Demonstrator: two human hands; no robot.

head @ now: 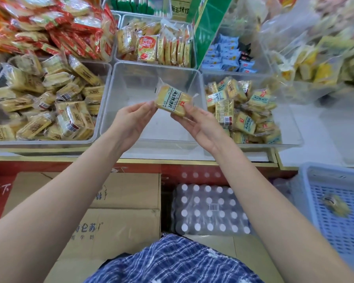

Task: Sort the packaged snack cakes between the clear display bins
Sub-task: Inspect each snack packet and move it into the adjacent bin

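A yellow snack cake in clear wrap with a pale green label is held above the empty middle clear bin. My left hand pinches its left end with the fingertips. My right hand grips its lower right corner. The left clear bin is piled with similar yellow cakes. The right clear bin holds a heap of green-labelled yellow cakes.
Behind stand a bin of orange-labelled cakes, red packs and blue packs. Below the counter edge sit cardboard boxes, a shrink-wrapped bottle pack and a blue basket holding one cake.
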